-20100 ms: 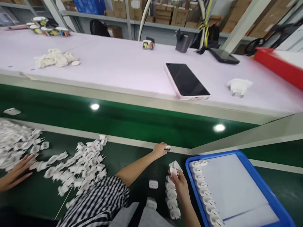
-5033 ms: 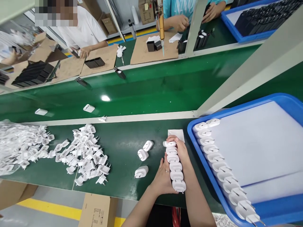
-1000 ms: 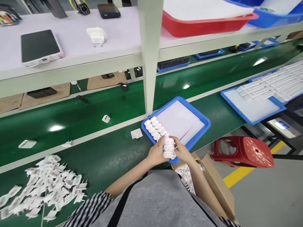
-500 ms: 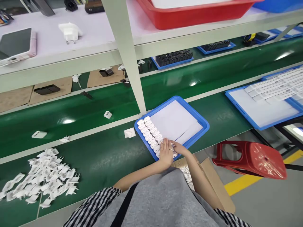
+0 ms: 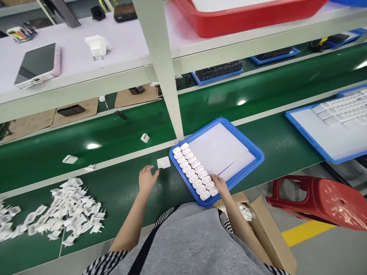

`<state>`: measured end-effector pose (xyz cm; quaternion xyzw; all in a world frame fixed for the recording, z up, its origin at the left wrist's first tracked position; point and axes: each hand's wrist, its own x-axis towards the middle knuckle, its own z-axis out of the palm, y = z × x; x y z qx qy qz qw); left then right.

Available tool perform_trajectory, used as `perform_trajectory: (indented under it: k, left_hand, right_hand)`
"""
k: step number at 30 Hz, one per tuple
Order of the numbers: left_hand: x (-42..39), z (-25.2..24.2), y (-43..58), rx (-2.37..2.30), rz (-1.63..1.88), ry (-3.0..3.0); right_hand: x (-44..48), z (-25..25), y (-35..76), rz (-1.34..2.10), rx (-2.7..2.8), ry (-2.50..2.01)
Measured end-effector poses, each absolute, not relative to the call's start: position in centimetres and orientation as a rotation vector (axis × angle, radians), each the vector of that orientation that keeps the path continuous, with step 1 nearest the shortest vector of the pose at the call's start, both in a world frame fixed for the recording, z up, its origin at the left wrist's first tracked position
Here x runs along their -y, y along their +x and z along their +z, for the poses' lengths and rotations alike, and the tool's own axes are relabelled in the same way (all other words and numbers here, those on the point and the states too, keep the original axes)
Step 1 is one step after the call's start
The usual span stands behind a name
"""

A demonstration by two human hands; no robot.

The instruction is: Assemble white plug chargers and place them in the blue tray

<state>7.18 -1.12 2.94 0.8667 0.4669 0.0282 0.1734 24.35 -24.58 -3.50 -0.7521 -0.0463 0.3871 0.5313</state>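
Two rows of white plug housings point(image 5: 192, 172) stand along the left side of a blue tray point(image 5: 259, 156) lined with white sheet. My right hand point(image 5: 220, 184) rests at the near end of these rows, its fingertips touching the housings by the tray's near edge. Off the tray to the left, my left hand point(image 5: 147, 178) hovers over the green bench with fingers apart and nothing in them. Just beyond its fingertips lies a small white paper piece point(image 5: 163, 162). A heap of white plug parts with pins point(image 5: 76, 210) spreads over the bench farther left.
A green conveyor belt point(image 5: 120, 133) runs behind the bench, carrying a few white pieces. A shelf post point(image 5: 163, 68) stands behind the tray. More white parts fill a tray point(image 5: 318, 133) at right. Below are a red stool point(image 5: 338, 200) and a cardboard box point(image 5: 272, 233).
My left hand has left the housings in the tray and moved left over the bench, fingers spreading. My right hand stays at the rows' near end. The whole view has shifted slightly.
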Motion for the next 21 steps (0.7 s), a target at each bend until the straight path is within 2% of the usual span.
perform_trajectory:
  k: [5, 10, 15, 21]
  left_hand:
    - [-4.0, 2.2, 6.0, -1.321, 0.189, 2.386]
    - [-7.7, 1.7, 7.4, -1.340, 0.146, 2.318]
    - [-12.6, 1.2, 11.4, -1.443, 0.118, 2.255]
    - [-15.6, -0.1, 18.7, -1.214, 0.040, 2.280]
  right_hand:
    - [23.5, -3.2, 24.0, 0.856, -0.201, -1.624]
    - [23.1, -2.9, 23.9, 0.810, -0.311, -1.583]
    - [23.9, -3.8, 23.8, 0.813, -0.313, -1.642]
    - [24.2, -4.0, 24.4, 0.810, -0.269, -1.827]
